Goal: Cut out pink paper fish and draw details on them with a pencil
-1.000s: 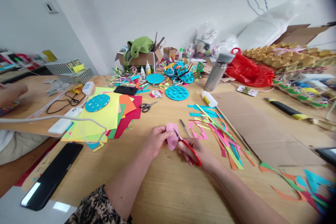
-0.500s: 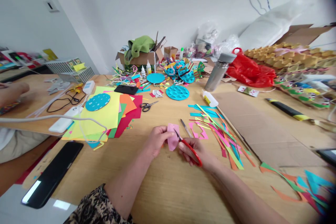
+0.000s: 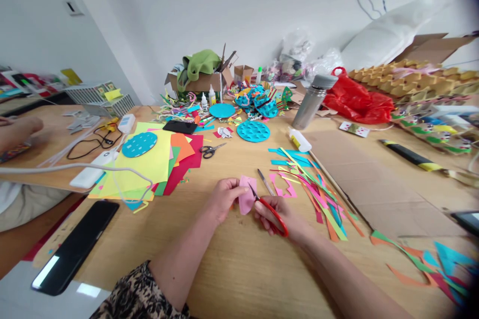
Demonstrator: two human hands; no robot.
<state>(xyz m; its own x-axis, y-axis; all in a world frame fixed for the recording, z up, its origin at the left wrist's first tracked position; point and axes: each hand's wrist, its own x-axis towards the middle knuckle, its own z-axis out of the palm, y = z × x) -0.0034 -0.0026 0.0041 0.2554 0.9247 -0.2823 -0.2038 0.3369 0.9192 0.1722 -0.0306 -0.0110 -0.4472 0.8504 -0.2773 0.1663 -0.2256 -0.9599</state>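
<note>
Between thumb and fingers, my left hand [image 3: 226, 198] pinches a small piece of pink paper [image 3: 246, 202] above the table. My right hand [image 3: 275, 214] grips red-handled scissors [image 3: 275, 217], whose dark blades point up and left across the right side of that paper. Whether the blades are cutting at this instant I cannot tell. Just beyond my right hand lies a slim pen-like tool [image 3: 265, 182]. A cut pink paper offcut [image 3: 283, 187] rests to its right, beside a pile of coloured paper strips [image 3: 325, 194].
Left of my hands are stacked coloured sheets [image 3: 145, 172], black scissors [image 3: 212, 150] and a dark phone [image 3: 77, 246]. Blue discs [image 3: 253, 131], a glue bottle [image 3: 300, 140] and a steel flask [image 3: 313, 102] stand farther back. Cardboard [image 3: 377, 184] covers the right side. Another person's hand [image 3: 20, 132] is far left.
The pink paper has tilted very slightly in my left hand. Both hands and the red scissors stay in nearly the same place.
</note>
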